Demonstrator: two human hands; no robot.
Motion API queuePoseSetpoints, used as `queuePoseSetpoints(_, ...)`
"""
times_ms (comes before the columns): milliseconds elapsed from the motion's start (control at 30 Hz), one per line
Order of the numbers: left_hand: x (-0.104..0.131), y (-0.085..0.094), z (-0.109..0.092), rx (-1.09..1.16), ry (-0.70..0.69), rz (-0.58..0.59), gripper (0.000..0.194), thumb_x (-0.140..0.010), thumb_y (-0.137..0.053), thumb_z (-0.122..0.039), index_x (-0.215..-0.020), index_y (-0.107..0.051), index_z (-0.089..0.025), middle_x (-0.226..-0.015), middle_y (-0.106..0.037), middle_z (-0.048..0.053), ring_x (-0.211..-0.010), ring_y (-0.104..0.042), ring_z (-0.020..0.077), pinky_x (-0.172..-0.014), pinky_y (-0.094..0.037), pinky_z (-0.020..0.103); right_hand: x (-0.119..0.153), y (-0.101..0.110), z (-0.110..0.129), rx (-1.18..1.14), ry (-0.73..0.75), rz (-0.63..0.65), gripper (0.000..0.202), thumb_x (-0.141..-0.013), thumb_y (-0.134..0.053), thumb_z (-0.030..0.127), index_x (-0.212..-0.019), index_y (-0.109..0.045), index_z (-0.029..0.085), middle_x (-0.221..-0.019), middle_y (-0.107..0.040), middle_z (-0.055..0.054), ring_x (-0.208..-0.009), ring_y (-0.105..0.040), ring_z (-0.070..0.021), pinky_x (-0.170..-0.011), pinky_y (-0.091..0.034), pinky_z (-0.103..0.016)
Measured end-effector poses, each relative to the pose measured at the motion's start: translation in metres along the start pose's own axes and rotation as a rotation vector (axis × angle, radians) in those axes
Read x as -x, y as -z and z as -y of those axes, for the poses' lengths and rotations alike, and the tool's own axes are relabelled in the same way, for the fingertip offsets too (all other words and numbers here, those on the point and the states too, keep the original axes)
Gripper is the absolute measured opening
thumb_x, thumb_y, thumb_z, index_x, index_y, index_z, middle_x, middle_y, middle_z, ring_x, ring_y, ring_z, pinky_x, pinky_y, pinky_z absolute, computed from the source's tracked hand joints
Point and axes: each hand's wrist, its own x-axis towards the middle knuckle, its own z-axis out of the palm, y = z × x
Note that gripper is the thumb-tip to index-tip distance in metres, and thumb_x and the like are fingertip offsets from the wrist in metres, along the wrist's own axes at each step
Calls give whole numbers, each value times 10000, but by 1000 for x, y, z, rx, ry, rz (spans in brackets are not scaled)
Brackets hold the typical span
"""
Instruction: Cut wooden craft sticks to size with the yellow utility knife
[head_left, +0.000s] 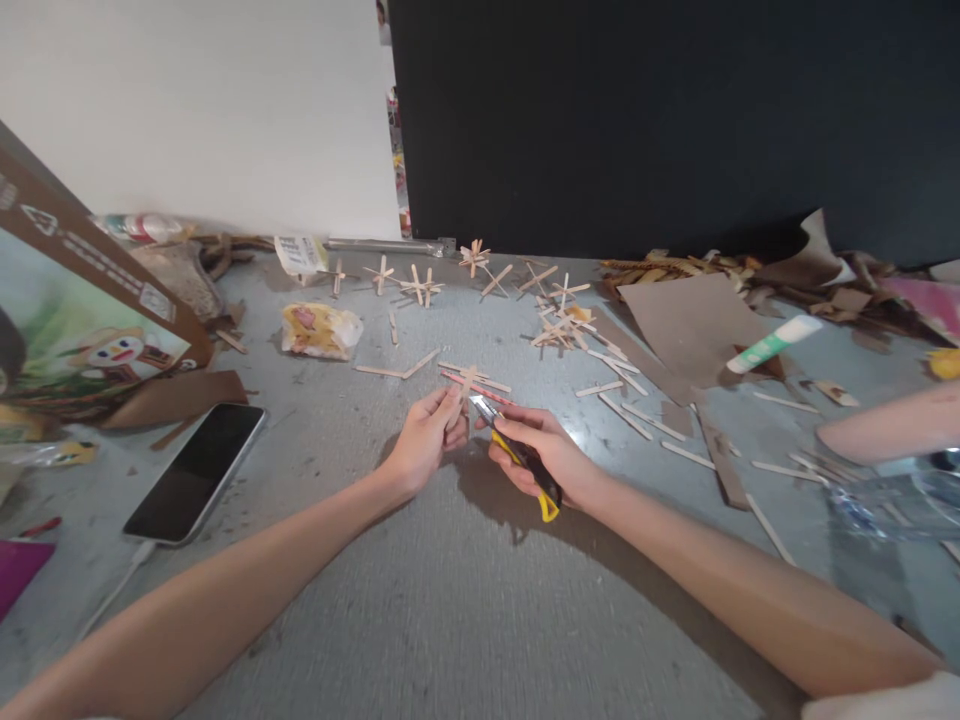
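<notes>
Fingers of my left hand (429,435) pinch a small crossed piece of wooden sticks (468,382), which points up and away from me. My right hand (546,452) is wrapped round a black and yellow utility knife (529,462). The knife's metal blade end points left, close beside the crossed sticks; whether it touches them is too small to tell. Just beyond both hands, loose sticks (495,384) and a thin red strip lie on the grey table (420,620).
Several stick crosses (414,285) stand at the back. A phone (196,472) with a cable and a printed box (90,310) are left. To the right lie loose sticks, cardboard (675,325), a glue stick (774,344), a clear plastic item (900,503) and another person's forearm (892,425).
</notes>
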Motion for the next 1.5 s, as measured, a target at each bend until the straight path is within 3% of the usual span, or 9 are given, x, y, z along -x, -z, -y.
queuePoseSetpoints(100,0,1,-1,42,6,-2,423,-832,-795,-511,-753,-553,-173,-545,-352,-101,-456,-304,50,-468,-264,190,2,1,4,136,96,-88,397,-862,-722,566,-1007,-609,214,-586,-539,74,-352,-362,-80,-312,-287,-219)
queuePoseSetpoints(267,3,0,1,-43,16,45,269,-873,-714,-411,-880,-570,-184,-576,-449,-74,-504,-420,87,-501,-312,219,8,3,10,689,510,-379,312,-941,-651,530,-904,-611,223,-565,-422,86,-460,-395,-97,-463,-339,-239)
queuePoseSetpoints(400,6,-2,4,-259,-69,80,313,-877,-711,-439,-983,-537,-201,-625,-559,-64,-532,-500,103,-531,-377,244,8,11,11,1001,644,-405,233,-998,-541,458,-990,-580,229,-610,-522,61,-481,-456,-112,-522,-369,-253)
queuePoseSetpoints(500,10,-3,5,-327,-105,72,335,-898,-685,-454,-1031,-499,-210,-682,-643,-44,-536,-548,108,-550,-420,255,6,16,12,1125,608,-340,240,-1020,-474,451,-1098,-526,230,-656,-584,42,-497,-515,-135,-532,-373,-261)
queuePoseSetpoints(567,13,-3,5,-358,-117,63,316,-911,-670,-452,-1015,-489,-215,-706,-675,-31,-540,-575,110,-558,-437,257,6,16,14,1149,555,-296,222,-1040,-434,454,-1040,-503,243,-642,-572,44,-504,-538,-144,-534,-379,-263)
queuePoseSetpoints(700,15,-3,4,-413,-170,25,285,-940,-643,-458,-956,-493,-217,-711,-688,-20,-536,-594,108,-551,-441,252,7,11,21,993,363,-190,312,-1069,-410,486,-866,-456,254,-641,-549,60,-429,-546,-110,-476,-416,-240)
queuePoseSetpoints(833,15,-4,4,-429,-197,16,308,-941,-649,-480,-939,-482,-222,-698,-682,-23,-523,-592,107,-527,-430,246,7,7,22,812,197,-124,317,-1054,-439,495,-875,-505,242,-717,-583,49,-363,-550,-92,-338,-376,-216)
queuePoseSetpoints(1500,17,-4,5,-464,-184,11,321,-950,-636,-494,-936,-452,-232,-704,-695,-19,-530,-600,118,-550,-452,254,9,3,21,708,152,-96,287,-1050,-488,444,-871,-552,229,-650,-520,75,-319,-482,-64,-267,-329,-183)
